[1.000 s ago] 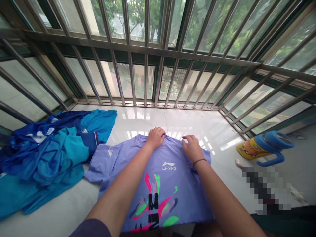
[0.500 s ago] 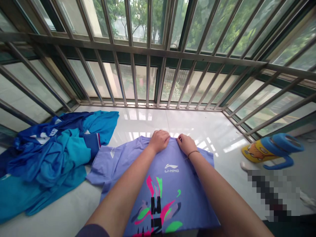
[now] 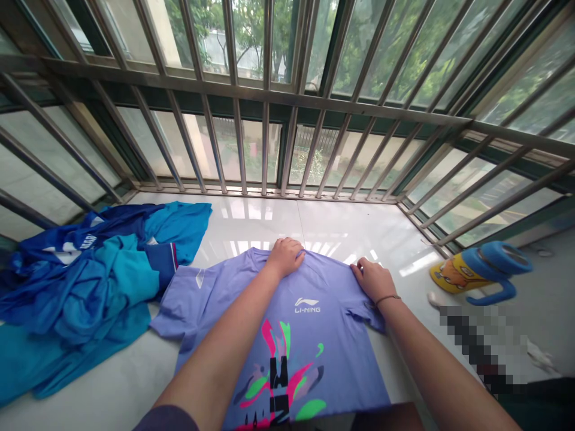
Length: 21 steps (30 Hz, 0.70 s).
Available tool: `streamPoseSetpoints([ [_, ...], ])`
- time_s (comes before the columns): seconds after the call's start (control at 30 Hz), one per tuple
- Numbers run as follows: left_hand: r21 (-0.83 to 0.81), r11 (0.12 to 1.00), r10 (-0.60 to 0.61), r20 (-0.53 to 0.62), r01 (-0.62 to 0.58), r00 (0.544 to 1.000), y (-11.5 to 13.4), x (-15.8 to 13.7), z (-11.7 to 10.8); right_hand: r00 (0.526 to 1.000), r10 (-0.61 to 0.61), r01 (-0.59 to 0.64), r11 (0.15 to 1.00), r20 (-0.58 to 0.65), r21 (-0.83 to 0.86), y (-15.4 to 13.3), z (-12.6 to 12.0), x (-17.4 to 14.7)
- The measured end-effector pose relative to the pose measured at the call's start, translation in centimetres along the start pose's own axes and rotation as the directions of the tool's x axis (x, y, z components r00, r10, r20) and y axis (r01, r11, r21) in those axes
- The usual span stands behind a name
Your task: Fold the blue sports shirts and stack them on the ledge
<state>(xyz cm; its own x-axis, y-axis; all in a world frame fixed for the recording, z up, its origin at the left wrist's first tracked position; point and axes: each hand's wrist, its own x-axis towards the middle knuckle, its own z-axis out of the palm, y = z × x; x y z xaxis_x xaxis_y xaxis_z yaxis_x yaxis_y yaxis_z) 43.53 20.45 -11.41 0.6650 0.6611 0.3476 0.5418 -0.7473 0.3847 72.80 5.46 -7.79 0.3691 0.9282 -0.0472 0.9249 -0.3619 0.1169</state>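
A lavender T-shirt lies spread on the white tiled surface, front up, with its collar away from me. It bears a white LI-NING logo and a pink, green and black print. At the collar, my left hand is closed on the fabric, its fingers curled over the edge. My right hand rests at the shoulder seam by the right sleeve, fingers bent and closed on the cloth. That sleeve is creased and partly hidden under the hand. The left sleeve lies flat. My forearms cover parts of the shirt.
A heap of blue and teal clothes lies to the left. On the right stands a yellow bottle with a blue lid and handle, near a small pale object and a pixelated dark patch. Metal window bars edge the far side.
My right hand has moved from the collar outward to the right shoulder and sleeve, and the sleeve has shifted and creased. My left hand stays at the collar. The view has turned slightly right.
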Motion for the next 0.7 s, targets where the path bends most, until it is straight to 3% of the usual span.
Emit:
streamPoseSetpoints([
  [0.13, -0.002, 1.0, 0.007, -0.003, -0.007, 1.0, 0.1, 0.0, -0.1, 1.0, 0.005, -0.005, 1.0, -0.009, 0.02, 0.7, -0.5, -0.1],
  [0.33, 0.015, 1.0, -0.023, -0.021, 0.023, 1.0, -0.1, 0.1, 0.1, 0.972, -0.223, 0.232, 0.959, -0.071, 0.161, -6.6, -1.7, 1.6],
  [0.47, 0.034, 0.999, -0.027, -0.033, 0.028, 0.999, -0.3, 0.1, 0.1, 0.962, -0.26, 0.271, 0.938, -0.078, 0.215, -10.8, -1.7, 3.2],
  [0.7, 0.044, 0.999, -0.011, -0.045, 0.013, 0.999, -0.4, 0.1, 0.0, 0.959, -0.276, 0.282, 0.92, -0.062, 0.272, -12.6, -1.5, 4.3],
])
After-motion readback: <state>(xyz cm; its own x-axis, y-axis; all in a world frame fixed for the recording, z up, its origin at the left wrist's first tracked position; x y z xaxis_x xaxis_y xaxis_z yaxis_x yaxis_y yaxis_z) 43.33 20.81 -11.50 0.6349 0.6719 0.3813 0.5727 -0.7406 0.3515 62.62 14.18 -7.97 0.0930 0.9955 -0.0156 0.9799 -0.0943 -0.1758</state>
